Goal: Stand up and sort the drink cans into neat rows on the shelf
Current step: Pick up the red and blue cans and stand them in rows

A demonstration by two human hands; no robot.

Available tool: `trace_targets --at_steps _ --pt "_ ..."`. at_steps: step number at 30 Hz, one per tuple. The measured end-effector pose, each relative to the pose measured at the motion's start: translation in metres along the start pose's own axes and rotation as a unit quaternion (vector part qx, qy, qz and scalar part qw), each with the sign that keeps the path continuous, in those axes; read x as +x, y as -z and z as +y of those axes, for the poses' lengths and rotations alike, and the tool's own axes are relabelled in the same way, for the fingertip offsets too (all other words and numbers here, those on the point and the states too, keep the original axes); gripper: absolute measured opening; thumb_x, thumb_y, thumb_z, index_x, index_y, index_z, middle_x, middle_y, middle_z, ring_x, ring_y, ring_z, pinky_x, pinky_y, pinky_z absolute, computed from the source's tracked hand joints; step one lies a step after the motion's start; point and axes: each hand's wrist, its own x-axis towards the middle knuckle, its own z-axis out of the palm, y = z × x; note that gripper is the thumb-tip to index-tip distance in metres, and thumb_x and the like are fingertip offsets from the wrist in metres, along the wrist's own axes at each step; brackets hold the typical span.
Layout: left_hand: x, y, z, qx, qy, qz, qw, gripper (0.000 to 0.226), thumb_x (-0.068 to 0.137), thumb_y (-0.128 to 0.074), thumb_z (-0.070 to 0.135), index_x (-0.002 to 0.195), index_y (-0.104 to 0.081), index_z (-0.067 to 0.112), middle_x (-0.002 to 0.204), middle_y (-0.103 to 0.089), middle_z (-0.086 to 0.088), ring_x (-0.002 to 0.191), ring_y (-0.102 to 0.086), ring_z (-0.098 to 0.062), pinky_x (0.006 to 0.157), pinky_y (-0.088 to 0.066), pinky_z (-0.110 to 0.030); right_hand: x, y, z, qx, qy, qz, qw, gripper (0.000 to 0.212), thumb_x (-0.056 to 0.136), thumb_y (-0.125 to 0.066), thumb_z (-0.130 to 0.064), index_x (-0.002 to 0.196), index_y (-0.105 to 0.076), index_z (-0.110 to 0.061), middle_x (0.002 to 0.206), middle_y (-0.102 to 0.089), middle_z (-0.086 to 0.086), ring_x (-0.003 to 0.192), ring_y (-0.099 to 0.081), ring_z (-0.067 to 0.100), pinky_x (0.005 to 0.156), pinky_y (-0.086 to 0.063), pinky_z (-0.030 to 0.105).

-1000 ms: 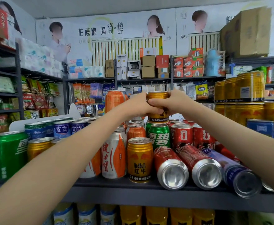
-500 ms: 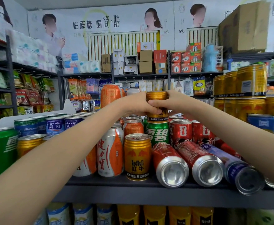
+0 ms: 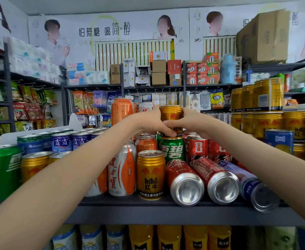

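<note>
Both my hands wrap a gold Red Bull can, held upright just above a green Sprite can. My left hand grips its left side, my right hand its right side. I cannot tell whether the gold can touches the Sprite can's top. On the dark shelf another gold Red Bull can stands at the front. Beside it, two red cans and a blue one lie on their sides with their bottoms facing me.
Upright orange-and-white cans, blue cans and a green can fill the shelf's left half. Stacked gold cans rise on the right. A tall orange can stands behind my left hand. Bottles sit on the shelf below.
The gold can stays in both hands over the green Sprite can. The view has shifted slightly; the hands sit a little lower against the stack than a second ago.
</note>
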Motion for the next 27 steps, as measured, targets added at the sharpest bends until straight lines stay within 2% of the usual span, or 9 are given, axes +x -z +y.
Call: trace_targets --at_steps 3,7,9,11,14,17,20,24,27 --pt "-0.006 0.001 0.001 0.000 0.001 -0.008 1.000 0.144 0.042 -0.086 0.046 0.146 0.013 0.029 0.134 -0.046 -0.011 0.116 -0.051 -0.029 0.099 -0.044 -0.045 -0.004 -0.002 0.003 0.004 -0.009 0.020 1.000 0.093 0.047 -0.081 -0.057 0.126 -0.046 -0.021 0.115 -0.061 0.001 0.102 -0.059 0.018 0.086 -0.050 0.037" --pt "-0.013 0.006 0.000 -0.007 -0.003 0.003 1.000 0.130 0.057 -0.084 0.041 0.145 0.012 0.034 0.147 -0.034 -0.015 0.125 -0.044 -0.031 0.103 -0.039 -0.049 -0.016 -0.002 0.003 -0.022 -0.022 0.084 0.996 0.095 0.073 -0.077 -0.041 0.143 -0.021 -0.011 0.136 -0.045 0.011 0.115 -0.049 0.025 0.088 -0.044 0.035" --pt "-0.019 0.011 -0.002 -0.016 0.003 0.022 1.000 0.121 0.066 -0.079 0.041 0.145 0.012 0.036 0.152 -0.025 -0.015 0.129 -0.040 -0.032 0.103 -0.038 -0.050 -0.024 0.000 -0.001 -0.060 0.001 0.118 0.991 0.102 0.076 -0.074 -0.041 0.148 -0.009 -0.009 0.148 -0.033 0.015 0.129 -0.040 0.029 0.097 -0.039 0.038" --pt "-0.030 0.013 -0.002 0.004 -0.001 0.046 0.999 0.111 0.073 -0.074 0.042 0.146 0.010 0.036 0.153 -0.022 -0.013 0.127 -0.041 -0.032 0.100 -0.041 -0.046 -0.034 0.001 -0.005 -0.094 0.028 0.135 0.986 0.103 0.077 -0.073 -0.043 0.149 -0.007 -0.009 0.151 -0.029 0.015 0.133 -0.036 0.029 0.100 -0.038 0.037" --pt "-0.052 0.010 0.004 0.048 -0.038 0.086 0.994 0.095 0.080 -0.068 0.044 0.147 -0.002 0.032 0.153 -0.025 -0.008 0.126 -0.044 -0.027 0.092 -0.041 -0.035 -0.048 0.001 -0.009 -0.140 0.049 0.135 0.980 0.100 0.078 -0.071 -0.044 0.149 -0.010 -0.009 0.150 -0.029 0.015 0.132 -0.037 0.030 0.098 -0.038 0.037" --pt "-0.078 0.004 0.012 0.138 -0.088 0.135 0.977 0.071 0.086 -0.060 0.046 0.144 -0.026 0.024 0.147 -0.036 0.000 0.124 -0.044 -0.017 0.088 -0.036 -0.025 -0.066 -0.002 -0.012 -0.184 0.087 0.146 0.968 0.094 0.080 -0.069 -0.043 0.148 -0.013 -0.011 0.150 -0.029 0.013 0.134 -0.035 0.027 0.102 -0.035 0.036" --pt "-0.101 -0.005 0.010 0.190 -0.128 0.195 0.954 0.055 0.089 -0.054 0.044 0.137 -0.040 0.022 0.143 -0.041 0.004 0.128 -0.040 -0.011 0.092 -0.029 -0.021 -0.091 -0.011 -0.013 -0.245 0.144 0.152 0.947 0.080 0.085 -0.062 -0.043 0.146 -0.020 -0.012 0.147 -0.032 0.008 0.132 -0.035 0.021 0.097 -0.029 0.024" --pt "-0.130 -0.026 0.004 0.176 -0.171 0.255 0.935 0.047 0.090 -0.053 0.041 0.133 -0.045 0.024 0.137 -0.046 0.008 0.124 -0.041 -0.006 0.094 -0.027 -0.017 -0.129 -0.030 -0.011 -0.305 0.208 0.157 0.916 0.075 0.089 -0.055 -0.044 0.148 -0.018 -0.015 0.147 -0.033 0.001 0.133 -0.031 0.014 0.103 -0.025 0.021" --pt "-0.152 -0.041 0.000 0.118 -0.210 0.312 0.919 0.035 0.089 -0.055 0.036 0.123 -0.054 0.025 0.126 -0.053 0.012 0.113 -0.045 0.004 0.090 -0.027 -0.004 -0.150 -0.045 -0.003 -0.332 0.209 0.157 0.906 0.076 0.088 -0.052 -0.051 0.147 -0.021 -0.015 0.145 -0.036 0.000 0.132 -0.032 0.015 0.107 -0.024 0.025"
